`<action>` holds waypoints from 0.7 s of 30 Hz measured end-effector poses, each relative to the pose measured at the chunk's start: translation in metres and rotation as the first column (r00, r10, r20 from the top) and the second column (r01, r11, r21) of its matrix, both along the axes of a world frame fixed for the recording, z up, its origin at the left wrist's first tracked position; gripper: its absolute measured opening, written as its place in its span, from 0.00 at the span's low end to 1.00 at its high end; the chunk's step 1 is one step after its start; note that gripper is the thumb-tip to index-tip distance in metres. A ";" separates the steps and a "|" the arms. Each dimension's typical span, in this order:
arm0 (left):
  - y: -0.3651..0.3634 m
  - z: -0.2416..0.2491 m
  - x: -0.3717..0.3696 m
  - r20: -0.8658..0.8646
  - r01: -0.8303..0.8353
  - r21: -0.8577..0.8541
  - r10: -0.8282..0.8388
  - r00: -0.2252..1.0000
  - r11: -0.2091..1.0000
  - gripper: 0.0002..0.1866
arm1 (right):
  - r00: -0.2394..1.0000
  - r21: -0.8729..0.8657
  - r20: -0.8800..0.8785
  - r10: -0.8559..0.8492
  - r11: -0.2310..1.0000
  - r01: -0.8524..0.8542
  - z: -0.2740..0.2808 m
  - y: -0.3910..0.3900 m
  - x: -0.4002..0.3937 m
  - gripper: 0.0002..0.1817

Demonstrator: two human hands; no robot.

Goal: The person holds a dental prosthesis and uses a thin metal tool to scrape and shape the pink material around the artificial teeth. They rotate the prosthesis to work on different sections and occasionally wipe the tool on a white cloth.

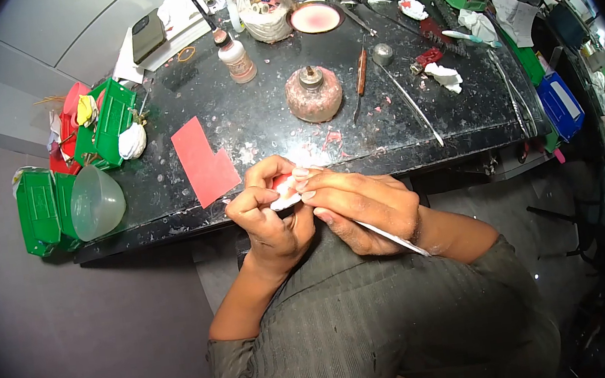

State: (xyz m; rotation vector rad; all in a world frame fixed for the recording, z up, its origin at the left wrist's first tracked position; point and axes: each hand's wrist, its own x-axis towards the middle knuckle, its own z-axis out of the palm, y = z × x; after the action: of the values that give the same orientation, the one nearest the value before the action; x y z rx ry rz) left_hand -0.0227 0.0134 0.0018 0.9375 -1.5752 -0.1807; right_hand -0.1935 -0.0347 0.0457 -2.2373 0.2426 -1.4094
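Note:
At the table's front edge, my left hand (267, 212) has its fingers closed round a small white and pink piece (286, 194). My right hand (365, 208) meets it from the other side, closed on a thin white-handled tool (395, 239) whose handle slants down under the palm. The tool's tip is hidden among the fingers. Just left of my hands lies a notched pink sheet (202, 162). Beyond them stands a round glass burner (314, 94) with a metal cap, and pink scraps (332, 138) are scattered before it.
On the black table (168, 205) are a dropper bottle (236, 59), a brown-handled knife (361, 72), a long metal tool (410, 100) and a pink dish (316, 17). Green bins (40, 214) and a translucent bowl (98, 202) are at left; a blue bin (561, 104) is at right.

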 end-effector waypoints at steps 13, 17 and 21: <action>0.010 -0.003 0.000 -0.289 0.218 0.202 -0.154 0.945 0.955 0.31 | 0.999 -0.008 -0.046 0.010 1.000 -0.010 -0.001 -0.007 -0.006 0.13; 0.014 0.001 0.004 -0.287 0.250 0.272 -0.170 0.943 0.929 0.31 | 0.999 0.025 -0.050 0.020 1.000 -0.019 -0.001 -0.009 -0.007 0.12; 0.018 0.009 0.000 -0.614 0.471 0.275 -0.224 0.757 0.838 0.31 | 0.998 0.077 -0.047 0.040 0.996 -0.036 0.001 -0.010 -0.010 0.12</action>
State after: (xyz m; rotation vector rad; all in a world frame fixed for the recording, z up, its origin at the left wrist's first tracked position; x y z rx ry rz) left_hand -0.0224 0.0311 0.0112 0.7851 -1.1476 -1.0198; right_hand -0.2033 -0.0449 0.0462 -2.2044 0.2635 -1.3061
